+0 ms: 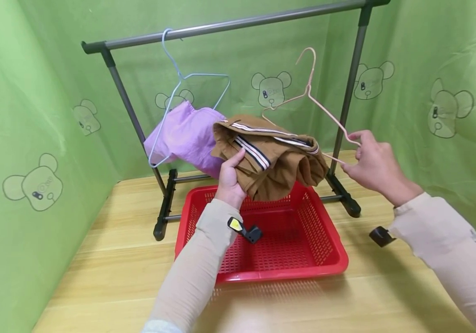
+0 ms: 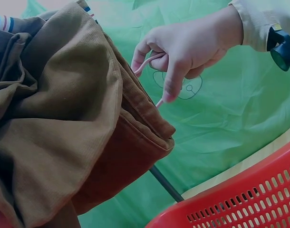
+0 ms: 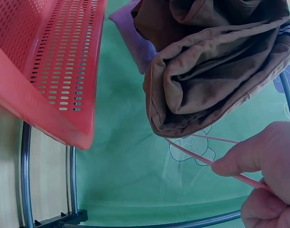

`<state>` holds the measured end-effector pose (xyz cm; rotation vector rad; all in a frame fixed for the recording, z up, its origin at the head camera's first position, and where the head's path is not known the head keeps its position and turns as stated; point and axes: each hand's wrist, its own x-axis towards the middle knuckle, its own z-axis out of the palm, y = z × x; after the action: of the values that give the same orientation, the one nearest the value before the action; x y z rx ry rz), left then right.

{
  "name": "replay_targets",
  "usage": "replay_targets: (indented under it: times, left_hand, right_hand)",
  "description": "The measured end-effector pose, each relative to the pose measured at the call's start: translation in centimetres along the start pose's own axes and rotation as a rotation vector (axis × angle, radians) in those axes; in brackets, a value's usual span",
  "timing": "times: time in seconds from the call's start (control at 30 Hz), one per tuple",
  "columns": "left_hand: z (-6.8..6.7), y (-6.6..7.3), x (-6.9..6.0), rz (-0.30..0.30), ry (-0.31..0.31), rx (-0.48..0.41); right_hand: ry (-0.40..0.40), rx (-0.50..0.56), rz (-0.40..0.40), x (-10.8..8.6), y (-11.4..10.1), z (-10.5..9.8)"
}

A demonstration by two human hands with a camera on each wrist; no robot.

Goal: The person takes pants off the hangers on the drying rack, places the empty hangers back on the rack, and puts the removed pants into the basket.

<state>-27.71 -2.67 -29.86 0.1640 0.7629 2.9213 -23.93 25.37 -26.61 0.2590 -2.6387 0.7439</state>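
While the left hand grips one brown garment, the right hand pinches the pink hanger of two.

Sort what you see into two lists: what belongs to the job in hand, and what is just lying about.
Job in hand:
brown garment, held by the left hand
pink hanger, gripped by the right hand
probably the rack and red basket

Just about:
purple garment and blue hanger, in neither hand
green curtain
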Motion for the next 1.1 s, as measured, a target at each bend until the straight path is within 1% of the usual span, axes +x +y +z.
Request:
replay_targets:
  times: [0.17,0.33,0.5,0.6,0.73,0.9,1.0,1.1]
  left_hand:
    - [-0.1,0.0,-0.2,-0.007,-0.003,0.005]
    - [-0.2,0.0,-0.5,-0.036,0.006,0.023]
    - [-0.1,-0.2,-0.8,-0.065,0.028,0.027]
    - [0.0,-0.2,-0.9,-0.067,0.036,0.031]
    - [0.1,-0.2,-1.0,-0.072,0.031,0.046]
    - [0.2,0.0,-1.2,-0.088,0.024,0.042]
    - [0.3,0.2,-1.4,-0.097,0.020,0.033]
    - [0.3,0.3,-1.4,-0.107,0.015,0.042]
  right_hand:
    - [0.005,0.001,0.002,0.0,0.1,-0.1]
    - [-0.003,0.004,0.014,0.1,0.1,-0.3]
    - [0.010,-0.008,0.013,0.2,0.3,-0.4]
    - [0.016,-0.015,0.016,0.2,0.4,-0.6]
    - [0.020,-0.018,0.028,0.3,0.6,-0.7]
    - [0.017,0.002,0.056,0.5,0.9,-0.9]
    - [0.016,0.031,0.077,0.4,1.0,-1.0]
    - [0.023,0.060,0.086,0.3,1.0,-1.1]
